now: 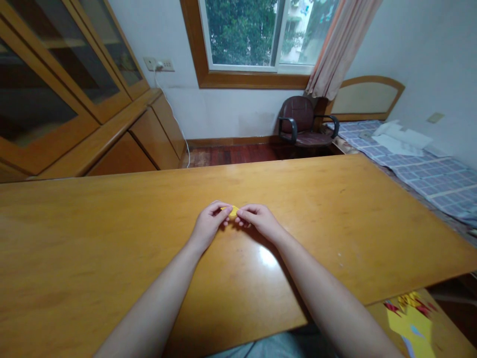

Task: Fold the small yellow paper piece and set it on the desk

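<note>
A small piece of yellow paper (233, 211) is held just above the wooden table (122, 238), between my two hands. My left hand (210, 221) pinches its left side with thumb and forefinger. On the other side, my right hand (259, 219) grips the right end the same way, the other fingers curled beneath. Most of the piece is covered by fingertips, so its full shape and any folds cannot be made out.
At the lower right, a lower surface holds yellow paper (412, 325) and red and yellow pieces. A brown armchair (303, 122) stands beyond the table's far edge. To the right is a bed (428, 164), to the left a glass-door cabinet (112, 119).
</note>
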Demonstrator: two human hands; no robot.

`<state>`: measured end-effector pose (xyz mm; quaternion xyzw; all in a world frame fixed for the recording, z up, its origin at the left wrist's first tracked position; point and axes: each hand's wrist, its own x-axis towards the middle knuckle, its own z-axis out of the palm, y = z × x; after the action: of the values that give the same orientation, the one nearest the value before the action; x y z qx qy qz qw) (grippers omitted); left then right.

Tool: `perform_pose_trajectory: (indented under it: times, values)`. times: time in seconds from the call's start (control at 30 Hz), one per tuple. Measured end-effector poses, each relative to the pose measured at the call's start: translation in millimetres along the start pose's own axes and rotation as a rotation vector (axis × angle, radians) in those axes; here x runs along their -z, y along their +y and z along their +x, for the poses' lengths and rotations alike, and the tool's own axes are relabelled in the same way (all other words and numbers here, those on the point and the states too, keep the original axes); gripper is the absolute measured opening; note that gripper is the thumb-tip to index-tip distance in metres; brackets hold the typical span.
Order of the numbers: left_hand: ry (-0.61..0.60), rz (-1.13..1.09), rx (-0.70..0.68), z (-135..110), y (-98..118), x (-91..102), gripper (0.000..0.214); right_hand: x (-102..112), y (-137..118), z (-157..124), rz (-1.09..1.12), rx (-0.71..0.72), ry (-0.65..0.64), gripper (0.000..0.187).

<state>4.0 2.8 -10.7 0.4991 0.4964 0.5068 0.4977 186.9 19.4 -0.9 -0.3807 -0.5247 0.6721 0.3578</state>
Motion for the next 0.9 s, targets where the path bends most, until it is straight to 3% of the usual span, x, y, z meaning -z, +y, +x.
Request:
perform_pose_trajectory:
  times: [0.37,0.57,0.77,0.9]
  values:
    - [0.074,0.002,0.041,1.4,-5.1,4.9,0.028,6.5,4.0,0.4,-0.032,0.017,0.048,0.035]
    - [0.050,-0.016,0.057,1.3,-3.5,2.6,0.030,7.6,7.8,1.6,-0.115,0.109,0.185,0.033]
    - [-0.025,0.082,0.046,-0.5,2.0,1.2,0.028,2.3,8.7,-0.4,-0.234,0.149,0.103,0.026]
    - [0.030,0.007,0.049,0.9,-0.8,2.6,0.029,2.7,7.8,-1.1,-0.216,0.122,0.097,0.025]
